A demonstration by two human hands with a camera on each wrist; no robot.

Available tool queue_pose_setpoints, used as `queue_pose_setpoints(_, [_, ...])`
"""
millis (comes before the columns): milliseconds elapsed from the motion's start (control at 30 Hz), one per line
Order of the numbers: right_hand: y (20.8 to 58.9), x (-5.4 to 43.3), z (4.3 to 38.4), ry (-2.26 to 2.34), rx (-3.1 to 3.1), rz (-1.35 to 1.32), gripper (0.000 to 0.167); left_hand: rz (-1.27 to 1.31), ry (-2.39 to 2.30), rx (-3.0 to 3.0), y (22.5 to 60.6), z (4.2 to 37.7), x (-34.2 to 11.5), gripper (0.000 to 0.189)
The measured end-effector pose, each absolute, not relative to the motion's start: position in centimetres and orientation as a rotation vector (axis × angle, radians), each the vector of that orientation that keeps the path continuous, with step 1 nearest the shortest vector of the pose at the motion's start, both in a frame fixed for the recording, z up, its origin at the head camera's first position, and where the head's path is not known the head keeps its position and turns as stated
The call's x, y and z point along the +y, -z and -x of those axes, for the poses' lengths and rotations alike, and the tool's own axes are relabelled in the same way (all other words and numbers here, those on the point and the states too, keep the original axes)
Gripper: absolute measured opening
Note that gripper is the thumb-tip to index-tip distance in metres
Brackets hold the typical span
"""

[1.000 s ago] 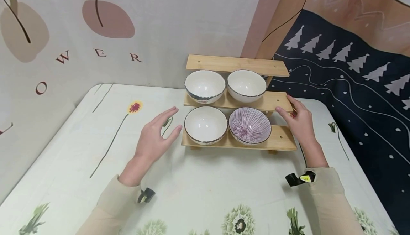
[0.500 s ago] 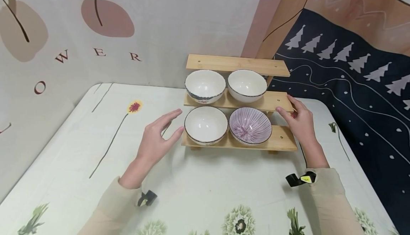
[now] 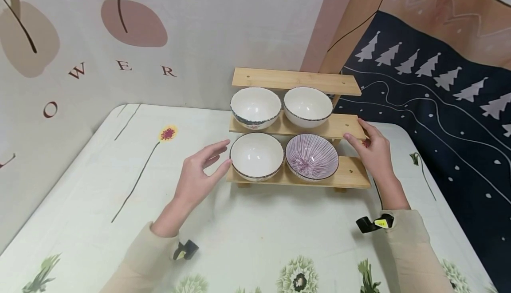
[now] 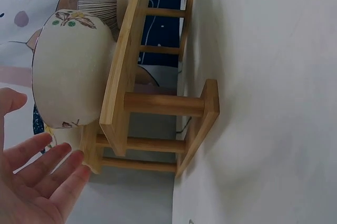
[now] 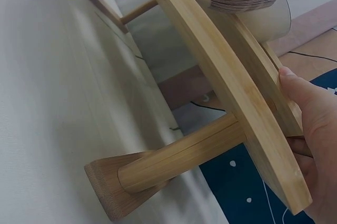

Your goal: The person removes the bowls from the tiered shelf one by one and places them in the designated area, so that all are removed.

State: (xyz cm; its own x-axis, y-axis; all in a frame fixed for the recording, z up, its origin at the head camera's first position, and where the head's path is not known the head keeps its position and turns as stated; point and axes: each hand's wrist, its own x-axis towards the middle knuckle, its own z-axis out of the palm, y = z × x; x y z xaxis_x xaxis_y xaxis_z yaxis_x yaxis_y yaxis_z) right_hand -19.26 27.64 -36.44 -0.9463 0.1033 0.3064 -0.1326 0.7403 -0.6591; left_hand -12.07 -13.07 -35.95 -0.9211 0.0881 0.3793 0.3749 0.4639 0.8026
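A three-tier wooden display rack [image 3: 347, 178] bears several bowls. On its lowest board sit a white bowl [image 3: 257, 156] at left and a purple-striped bowl [image 3: 312, 156] at right. Two more, a white bowl with a patterned outside [image 3: 255, 107] and a plain white bowl [image 3: 308, 106], stand on the middle board. My left hand [image 3: 198, 174] is beside the front white bowl, thumb and fingers spread and fingertips right at its rim; the left wrist view shows the fingers [image 4: 55, 166] relaxed. My right hand [image 3: 373, 153] grips the right end of the middle board, thumb on top.
A floral cloth [image 3: 239, 235] covers the table. Behind the rack hangs a pale printed backdrop [image 3: 223, 35], and a dark blue cloth with trees [image 3: 447, 106] is at right. The top board [image 3: 295, 80] bears nothing.
My left hand has moved slightly right, closer to the front white bowl, and its fingers have bent a little more. The right hand, the rack and the bowls have stayed put.
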Motion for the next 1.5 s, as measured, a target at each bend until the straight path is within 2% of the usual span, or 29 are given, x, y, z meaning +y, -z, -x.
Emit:
queue_pose_setpoints(467, [36.5,27.7,19.3,-1.048,-2.609,-0.038,0.070,0.393,1.586,-2.386,36.3,12.3,-12.4,0.039])
queue_pose_setpoints(1033, [36.7,27.8,19.4,-1.051,-2.596,-0.044,0.070,0.235,1.737,-2.418,36.3,12.3,-11.4,0.043])
queue_pose_setpoints(1500, [36.7,27.7,19.3,-1.071,-2.573,-0.061,0.069,0.200,1.837,-2.443,36.4,12.3,-10.8,0.050])
